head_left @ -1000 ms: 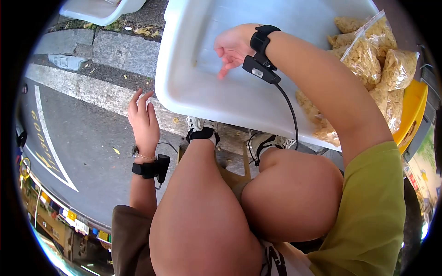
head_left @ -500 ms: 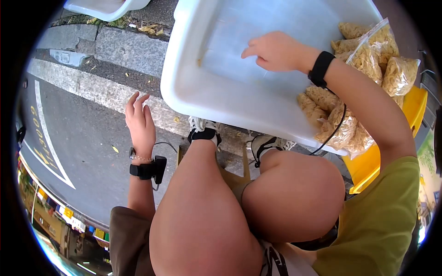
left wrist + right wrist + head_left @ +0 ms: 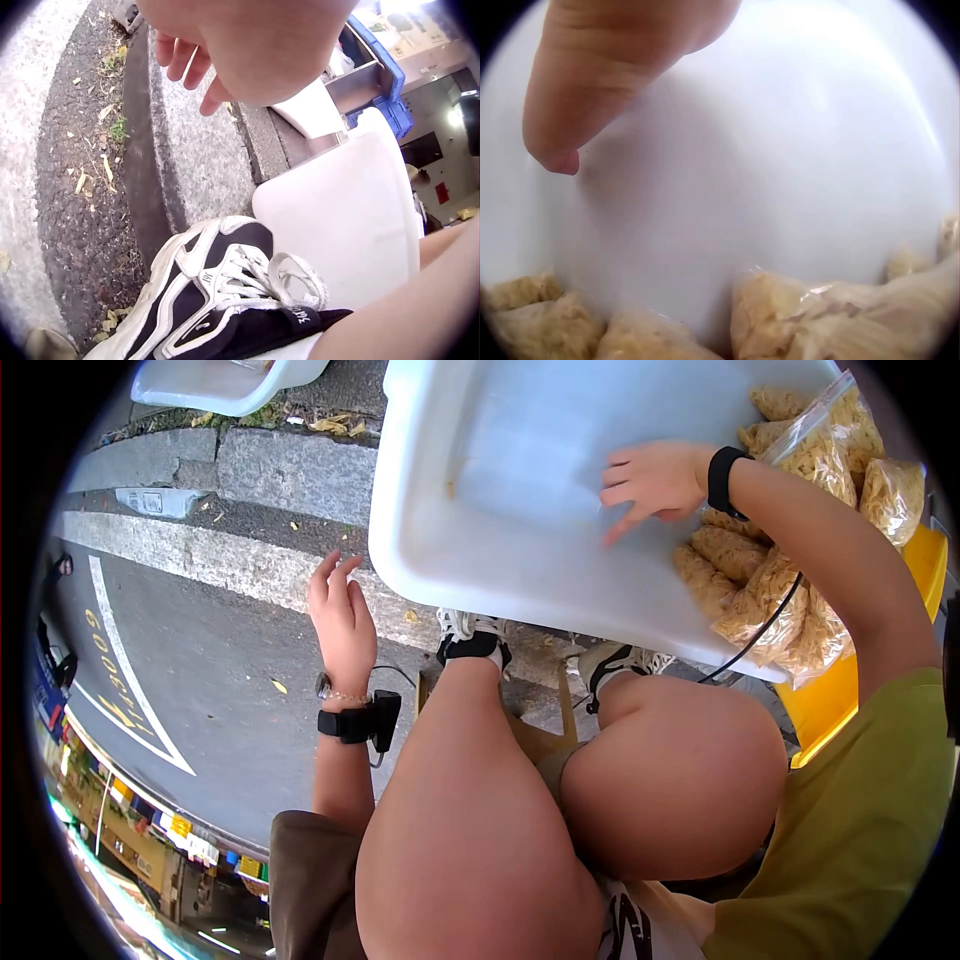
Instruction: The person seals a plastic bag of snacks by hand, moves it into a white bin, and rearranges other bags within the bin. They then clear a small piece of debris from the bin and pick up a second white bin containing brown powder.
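Note:
In the head view the right hand (image 3: 657,482) is over the large white tub (image 3: 520,575), fingers extended and holding nothing, just left of plastic bags filled with pale yellowish pieces (image 3: 770,605). The right wrist view shows part of that hand (image 3: 615,75) above the white tub surface, with filled bags (image 3: 817,315) along the bottom edge. Beside the tub's lower left corner, the left hand (image 3: 343,622) hangs in the air over the pavement with loose fingers and nothing in them. The left wrist view has this hand (image 3: 247,52) above a shoe (image 3: 217,285).
A yellow container (image 3: 825,705) stands under the tub's right side. Another white tub (image 3: 215,385) is at the upper left, near the stone kerb (image 3: 290,475). The person's knees (image 3: 670,780) and shoes (image 3: 475,638) are below the tub. A cable hangs from the right wrist.
The right hand has moved right across the tub toward the bags, turning from palm partly visible to back upward. The left hand keeps its pose. The view has shifted slightly.

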`<control>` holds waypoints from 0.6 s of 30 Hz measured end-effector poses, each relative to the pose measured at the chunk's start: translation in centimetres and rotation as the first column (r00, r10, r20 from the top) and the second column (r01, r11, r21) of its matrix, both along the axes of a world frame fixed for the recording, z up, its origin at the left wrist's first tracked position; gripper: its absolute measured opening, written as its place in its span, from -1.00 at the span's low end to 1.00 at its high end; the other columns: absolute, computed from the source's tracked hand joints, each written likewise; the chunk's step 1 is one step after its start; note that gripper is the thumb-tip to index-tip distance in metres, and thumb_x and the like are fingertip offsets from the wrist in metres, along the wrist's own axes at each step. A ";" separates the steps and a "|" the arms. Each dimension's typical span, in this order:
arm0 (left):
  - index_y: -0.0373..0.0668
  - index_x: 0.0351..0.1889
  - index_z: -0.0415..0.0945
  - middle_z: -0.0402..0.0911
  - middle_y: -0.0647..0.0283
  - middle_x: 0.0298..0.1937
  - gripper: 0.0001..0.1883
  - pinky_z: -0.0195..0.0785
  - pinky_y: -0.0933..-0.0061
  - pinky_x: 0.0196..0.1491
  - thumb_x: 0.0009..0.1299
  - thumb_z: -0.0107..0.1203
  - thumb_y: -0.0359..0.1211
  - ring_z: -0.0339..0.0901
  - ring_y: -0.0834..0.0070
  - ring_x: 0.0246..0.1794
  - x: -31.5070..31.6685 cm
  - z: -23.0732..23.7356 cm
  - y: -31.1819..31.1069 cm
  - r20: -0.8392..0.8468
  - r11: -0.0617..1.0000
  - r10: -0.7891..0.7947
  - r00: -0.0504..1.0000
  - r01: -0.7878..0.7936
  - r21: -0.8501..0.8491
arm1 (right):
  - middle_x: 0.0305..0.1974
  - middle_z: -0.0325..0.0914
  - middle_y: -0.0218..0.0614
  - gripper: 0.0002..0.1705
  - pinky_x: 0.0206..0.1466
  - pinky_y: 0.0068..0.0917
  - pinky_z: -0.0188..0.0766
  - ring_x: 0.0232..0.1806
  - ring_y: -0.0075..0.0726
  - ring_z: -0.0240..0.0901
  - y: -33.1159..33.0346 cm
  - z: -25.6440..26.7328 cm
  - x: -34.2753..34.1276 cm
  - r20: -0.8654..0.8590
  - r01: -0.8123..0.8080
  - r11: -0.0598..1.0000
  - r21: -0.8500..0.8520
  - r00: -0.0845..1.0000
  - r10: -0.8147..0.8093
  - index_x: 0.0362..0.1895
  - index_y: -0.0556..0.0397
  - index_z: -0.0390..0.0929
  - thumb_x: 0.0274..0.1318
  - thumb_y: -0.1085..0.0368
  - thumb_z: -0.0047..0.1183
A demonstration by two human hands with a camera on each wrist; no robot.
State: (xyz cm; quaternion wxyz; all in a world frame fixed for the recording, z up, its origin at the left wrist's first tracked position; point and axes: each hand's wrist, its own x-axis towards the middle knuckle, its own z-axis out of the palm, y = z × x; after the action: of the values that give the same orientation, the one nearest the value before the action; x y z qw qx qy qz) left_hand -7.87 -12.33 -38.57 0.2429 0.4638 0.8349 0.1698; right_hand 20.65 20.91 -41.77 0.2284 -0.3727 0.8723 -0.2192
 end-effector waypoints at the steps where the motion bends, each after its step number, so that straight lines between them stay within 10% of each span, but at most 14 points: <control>1: -0.19 0.04 0.48 0.35 0.02 0.22 -0.71 0.17 0.12 0.21 0.42 -0.16 -0.51 0.30 0.08 0.21 0.1 -0.1 0.2 0.011 1.000 0.008 1.000 -0.008 0.003 | -0.13 0.32 -0.36 -0.28 0.02 -0.26 0.18 -0.11 -0.21 0.26 0.2 -0.7 0.1 -0.057 0.015 0.999 -0.039 0.998 -0.018 0.22 -0.55 0.39 -0.15 0.20 0.22; 18: -0.26 0.03 0.47 0.34 -0.03 0.23 -0.72 0.22 0.12 0.18 0.41 -0.17 -0.52 0.27 0.03 0.24 0.4 -0.7 0.8 0.037 1.000 -0.008 0.999 0.008 -0.013 | -0.12 0.34 -0.41 -0.39 0.11 -0.29 0.13 -0.04 -0.25 0.22 -0.9 -2.8 -9.5 -0.345 0.118 0.993 -0.016 0.931 -0.117 0.20 -0.63 0.40 -0.03 -0.11 0.17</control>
State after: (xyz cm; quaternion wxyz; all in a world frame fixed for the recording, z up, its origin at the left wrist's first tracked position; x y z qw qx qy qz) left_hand -7.51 -11.51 -39.26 0.2620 0.4622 0.8295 0.1721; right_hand 11.18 20.03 -44.59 0.0591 -0.3521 0.9200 -0.1616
